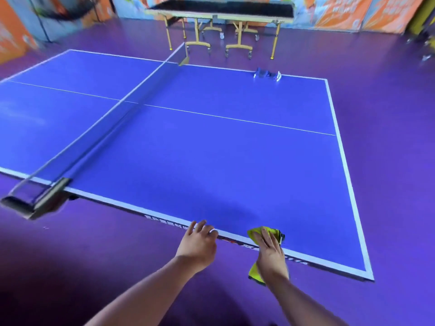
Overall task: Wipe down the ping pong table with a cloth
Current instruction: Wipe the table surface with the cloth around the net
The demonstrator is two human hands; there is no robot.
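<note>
1. While the cloth (255, 232) is pressed onto the near edge of the counter (211, 149) by the right hand (270, 252), the wiping is judged to be at or near its start (no streaks or damp patches can be made out on the blue surface, though blur could hide them).
2. The cloth is found towards the near right corner: its front part is spread on the white border line, and its rear part hangs over the edge below the wrist.
3. The right fingers (267, 238) are laid out straight and close together on top of the cloth; it is pressed flat, not pinched.
4. The left hand (197, 243) is rested on the same near edge, beside the cloth but apart from it, with its fingers loosely spread and bent and nothing held.
5. Almost all of this half, out to the far edge and the right end, is judged to be left undone, as is the half beyond the net (94, 137).
6. A small blue object (267, 74) at the far edge will probably have to be lifted or wiped around.
</note>
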